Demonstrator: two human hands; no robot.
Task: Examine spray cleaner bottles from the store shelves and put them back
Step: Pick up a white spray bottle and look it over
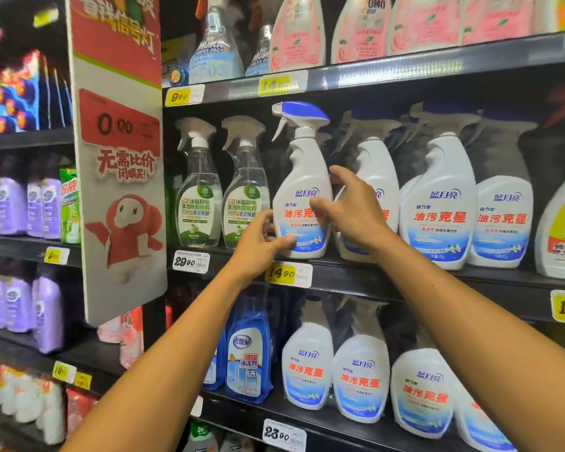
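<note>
A white spray cleaner bottle (pixel 302 177) with a blue-and-white trigger head stands upright at the front edge of the middle shelf (pixel 405 277). My left hand (pixel 261 244) holds its lower left side, thumb across the front near the base. My right hand (pixel 353 207) wraps its right side at label height, thumb on the front and fingers behind. More white bottles of the same kind (pixel 437 203) stand in a row to its right, further back.
Two clear spray bottles with green labels (pixel 199 190) stand just left of the held bottle. A red-and-grey promotional sign (pixel 118 151) juts out at the left. Pink-labelled bottles fill the shelf above (pixel 405 65), more white and blue bottles (pixel 307 367) the shelf below.
</note>
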